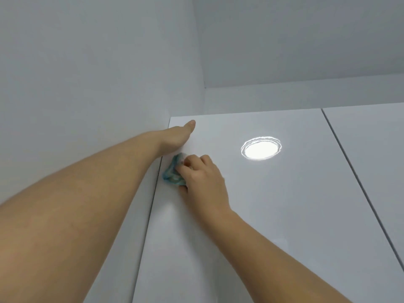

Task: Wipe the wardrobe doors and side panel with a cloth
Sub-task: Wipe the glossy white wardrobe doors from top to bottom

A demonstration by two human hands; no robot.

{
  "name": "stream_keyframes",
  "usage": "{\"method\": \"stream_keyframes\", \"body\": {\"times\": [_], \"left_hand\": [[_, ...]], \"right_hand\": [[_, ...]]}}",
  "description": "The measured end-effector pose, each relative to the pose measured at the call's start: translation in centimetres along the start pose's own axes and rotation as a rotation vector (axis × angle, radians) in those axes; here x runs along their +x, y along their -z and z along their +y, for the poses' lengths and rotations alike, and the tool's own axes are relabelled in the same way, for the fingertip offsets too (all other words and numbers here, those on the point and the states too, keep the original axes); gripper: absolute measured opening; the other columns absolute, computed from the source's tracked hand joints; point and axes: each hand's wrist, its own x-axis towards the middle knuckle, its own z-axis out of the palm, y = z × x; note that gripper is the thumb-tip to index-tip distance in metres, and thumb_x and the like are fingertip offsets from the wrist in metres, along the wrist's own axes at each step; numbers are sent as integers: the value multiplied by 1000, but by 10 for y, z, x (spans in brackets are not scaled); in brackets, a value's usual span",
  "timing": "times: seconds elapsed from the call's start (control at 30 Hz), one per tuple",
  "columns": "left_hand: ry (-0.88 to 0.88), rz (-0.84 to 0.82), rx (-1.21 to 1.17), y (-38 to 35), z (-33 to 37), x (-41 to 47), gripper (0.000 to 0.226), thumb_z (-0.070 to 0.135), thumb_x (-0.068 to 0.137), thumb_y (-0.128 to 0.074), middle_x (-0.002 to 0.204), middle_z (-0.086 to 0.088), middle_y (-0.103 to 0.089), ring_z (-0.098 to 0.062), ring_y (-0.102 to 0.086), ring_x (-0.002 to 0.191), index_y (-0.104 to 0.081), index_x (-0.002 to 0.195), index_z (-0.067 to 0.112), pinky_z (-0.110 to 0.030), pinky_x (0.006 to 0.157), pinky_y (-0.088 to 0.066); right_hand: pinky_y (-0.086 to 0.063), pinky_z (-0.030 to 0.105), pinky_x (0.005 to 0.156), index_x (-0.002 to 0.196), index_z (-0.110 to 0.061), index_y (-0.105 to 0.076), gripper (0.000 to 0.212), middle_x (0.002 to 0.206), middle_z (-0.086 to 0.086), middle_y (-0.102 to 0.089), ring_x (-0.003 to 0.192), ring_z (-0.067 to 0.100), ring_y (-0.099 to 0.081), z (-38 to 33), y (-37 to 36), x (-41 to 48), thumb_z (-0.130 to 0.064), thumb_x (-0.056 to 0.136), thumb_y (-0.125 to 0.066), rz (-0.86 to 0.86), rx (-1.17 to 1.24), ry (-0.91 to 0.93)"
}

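I am looking up along a glossy white wardrobe door (273, 204). A bunched teal cloth (172, 172) lies against this door near its left edge, high up. My right hand (203, 182) grips the cloth with curled fingers and presses it onto the door. My left hand (178, 136) reaches to the door's upper left corner. Its thumb lies along the front face and its other fingers are hidden behind the door's edge. A second white door (376, 154) stands to the right, past a thin dark gap.
A white wall (87, 73) runs close along the left of the wardrobe. The white ceiling (306, 40) sits just above the wardrobe's top panel (284, 96). A round ceiling lamp is mirrored as a bright spot (261, 149) on the door.
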Motion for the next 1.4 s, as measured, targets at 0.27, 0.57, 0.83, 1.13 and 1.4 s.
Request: {"method": "stream_keyframes", "body": {"times": [0.27, 0.57, 0.83, 1.13, 1.4], "left_hand": [[-48, -13, 42, -2, 0, -3, 76, 66, 95, -14, 161, 2, -10, -16, -10, 148, -17, 153, 18, -35, 118, -7], [-169, -6, 209, -8, -7, -2, 64, 57, 100, -20, 161, 1, -3, -10, 4, 148, -17, 153, 22, -35, 119, 3], [-138, 15, 342, -23, -8, -19, 50, 60, 92, -42, 150, -14, -25, -26, -25, 139, -47, 112, 14, -44, 111, -25], [-75, 100, 447, -39, -7, -24, 100, 66, 79, -58, 160, -12, -1, -30, -11, 146, -8, 153, 22, -46, 114, -24], [-118, 161, 534, -41, -13, -22, 107, 69, 72, -64, 159, -14, -7, -32, -22, 143, -10, 153, 23, -44, 107, -33]], "right_hand": [[-31, 27, 52, 76, -14, -70, 26, 84, -2, -61, 67, 22, -47, -11, -4, -18, 1, 55, -76, -45, -35, 232], [-46, 36, 56, 98, -18, -73, 33, 96, 0, -64, 75, 30, -53, 89, 76, -42, -18, 75, -50, -33, -116, 158], [-37, 37, 70, 107, -18, -67, 37, 107, 8, -56, 94, 33, -50, 151, 148, -71, -3, 73, -67, 17, -315, -267], [-42, 39, 71, 115, -16, -62, 37, 112, 10, -50, 101, 29, -42, 153, 172, -103, -4, 79, -62, 73, -264, -521], [-42, 32, 64, 111, -11, -68, 35, 107, 9, -55, 96, 30, -47, 95, 130, -101, -5, 77, -69, 48, -133, -406]]}}
